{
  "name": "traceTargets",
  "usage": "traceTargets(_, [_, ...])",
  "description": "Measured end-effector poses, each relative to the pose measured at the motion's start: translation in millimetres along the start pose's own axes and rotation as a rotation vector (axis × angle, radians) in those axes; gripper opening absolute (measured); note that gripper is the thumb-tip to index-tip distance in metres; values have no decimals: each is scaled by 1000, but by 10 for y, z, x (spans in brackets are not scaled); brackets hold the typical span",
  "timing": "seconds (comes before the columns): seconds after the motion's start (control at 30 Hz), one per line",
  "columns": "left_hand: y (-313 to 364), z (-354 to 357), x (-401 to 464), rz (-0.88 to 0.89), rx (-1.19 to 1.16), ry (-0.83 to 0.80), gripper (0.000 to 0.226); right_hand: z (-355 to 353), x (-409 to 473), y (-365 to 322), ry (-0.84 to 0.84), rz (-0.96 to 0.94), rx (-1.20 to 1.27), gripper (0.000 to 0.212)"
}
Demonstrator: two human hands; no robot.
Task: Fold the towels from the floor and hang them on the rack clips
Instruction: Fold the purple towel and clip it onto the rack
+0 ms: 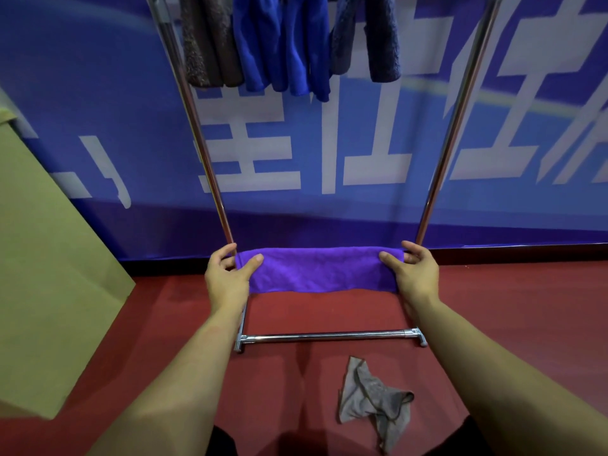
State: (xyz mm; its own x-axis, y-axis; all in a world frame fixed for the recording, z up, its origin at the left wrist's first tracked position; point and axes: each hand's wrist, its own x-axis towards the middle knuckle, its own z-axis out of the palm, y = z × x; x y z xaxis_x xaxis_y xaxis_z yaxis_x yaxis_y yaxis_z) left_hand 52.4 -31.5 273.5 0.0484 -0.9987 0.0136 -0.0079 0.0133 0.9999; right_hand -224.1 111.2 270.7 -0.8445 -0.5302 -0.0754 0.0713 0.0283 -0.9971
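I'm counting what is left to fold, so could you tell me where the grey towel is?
In the head view, the grey towel lies crumpled on the red floor, lower right of centre, just in front of the rack's bottom bar.

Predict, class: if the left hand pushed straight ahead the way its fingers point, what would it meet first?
Probably the rack's left chrome upright pole, just beyond the left hand gripping the folded purple towel; depth is unclear.

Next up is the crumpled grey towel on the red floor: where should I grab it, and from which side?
Judging by its pose, pinch the crumpled grey towel at its upper pointed corner, nearest the rack's chrome base bar, coming straight down from above. That corner lies flat and free on the red floor, while the lower part is bunched and twisted.
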Motion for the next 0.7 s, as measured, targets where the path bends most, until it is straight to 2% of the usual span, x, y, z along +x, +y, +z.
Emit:
traceTargets(0.07, [-1,19,10,-50,-44,15,71,38,2,-1,-22,44,65,69])
traceTargets(0.17, [-21,33,28,-217,-224,-7,87,79,37,27,-63,164,200,82])
traceTargets(0.23, [-7,26,11,-301,-327,-38,73,74,54,37,-93,273,293,76])
traceTargets(0.3, [49,18,-40,-346,-374,-100,43,52,40,33,-139,350,341,52])
traceTargets(0.33, [63,13,-56,-368,-393,-129,35,43,36,31,-154,381,345,41])
traceTargets(0.43, [60,0,-51,-403,-408,-176,31,16,43,28,-195,399,339,32])
traceTargets(0.53, [84,-2,-53,-364,-389,-174,29,-27,65,30,-228,346,325,24])
traceTargets(0.7, [103,-8,-55,-251,-325,-113,16,-113,137,107,-185,289,234,17])
